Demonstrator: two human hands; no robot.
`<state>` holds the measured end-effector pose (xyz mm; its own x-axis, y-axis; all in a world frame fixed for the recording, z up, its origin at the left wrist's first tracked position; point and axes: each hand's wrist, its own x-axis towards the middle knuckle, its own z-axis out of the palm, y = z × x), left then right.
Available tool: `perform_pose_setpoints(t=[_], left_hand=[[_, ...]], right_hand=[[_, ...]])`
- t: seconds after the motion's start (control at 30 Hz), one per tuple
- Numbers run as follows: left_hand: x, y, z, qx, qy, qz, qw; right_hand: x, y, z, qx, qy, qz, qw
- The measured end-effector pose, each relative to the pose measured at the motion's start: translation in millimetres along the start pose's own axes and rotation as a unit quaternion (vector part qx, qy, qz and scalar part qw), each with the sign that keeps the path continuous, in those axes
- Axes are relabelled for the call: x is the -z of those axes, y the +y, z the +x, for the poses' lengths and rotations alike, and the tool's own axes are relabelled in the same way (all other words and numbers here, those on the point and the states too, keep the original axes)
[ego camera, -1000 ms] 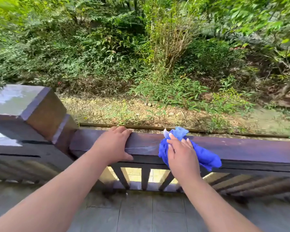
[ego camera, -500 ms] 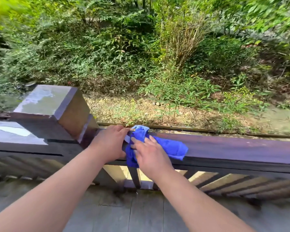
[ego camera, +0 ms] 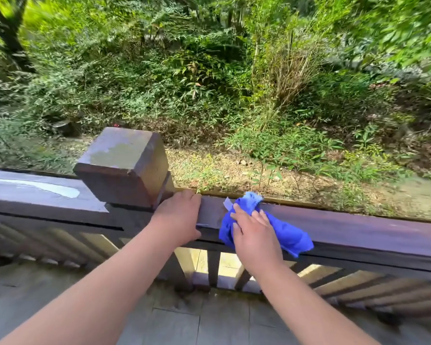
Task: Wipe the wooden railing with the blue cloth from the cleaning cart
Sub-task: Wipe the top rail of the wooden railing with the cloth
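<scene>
my right hand (ego camera: 255,239) lies flat on the crumpled bright blue cloth (ego camera: 284,234), fingers (ego camera: 241,215) spread and pressing down rather than curled round it, so the fabric is pinned against the top of the dark brown wooden railing (ego camera: 373,230) and drags with the palm. the cloth sits on the rail just right of my left hand (ego camera: 178,217), part of it hanging over the near edge. my left hand drapes over the rail, fingers bent across the far edge and thumb on the near face, seemingly to brace me. it rests touching the base of the square, flat-topped wooden post (ego camera: 123,168). pale wet-looking patches mark the rail left of the post; i judge wiping is mid-course.
</scene>
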<state>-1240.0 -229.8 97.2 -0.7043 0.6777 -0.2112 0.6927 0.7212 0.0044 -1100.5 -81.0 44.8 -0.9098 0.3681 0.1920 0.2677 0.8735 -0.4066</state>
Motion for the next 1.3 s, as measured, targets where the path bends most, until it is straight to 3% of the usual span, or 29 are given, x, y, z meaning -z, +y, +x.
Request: perform_pose_setpoints(t=[0.23,0.37,0.5,0.7,0.93,1.1,1.17,1.3], left_hand=[[-6,-1,-22,-0.005,0.055,0.014,0.998],[-7,-4,-41,-0.037,0.081,0.080,0.993],[-3,-13,-56,-0.075,0.090,0.036,0.992],[-4,-13,-62,-0.082,0.100,-0.006,0.992],[3,-13,-73,-0.095,0.110,-0.057,0.988],[10,-36,-113,-0.052,0.148,-0.065,0.985],[11,-53,-129,-0.036,0.159,-0.062,0.985],[5,-101,-157,0.037,0.185,-0.093,0.978]], right_hand=[[-26,-58,29,0.093,-0.052,0.022,0.994],[-56,-85,45,0.203,-0.097,-0.087,0.970],[-67,-92,49,0.219,-0.068,-0.154,0.961],[-48,-76,39,0.233,-0.073,-0.100,0.965],[-5,-18,9,0.122,0.000,-0.028,0.992],[-7,-25,3,-0.002,-0.041,0.083,0.996],[-8,-38,0,-0.056,-0.024,0.171,0.983],[-26,-73,-25,-0.110,-0.009,0.369,0.923]])
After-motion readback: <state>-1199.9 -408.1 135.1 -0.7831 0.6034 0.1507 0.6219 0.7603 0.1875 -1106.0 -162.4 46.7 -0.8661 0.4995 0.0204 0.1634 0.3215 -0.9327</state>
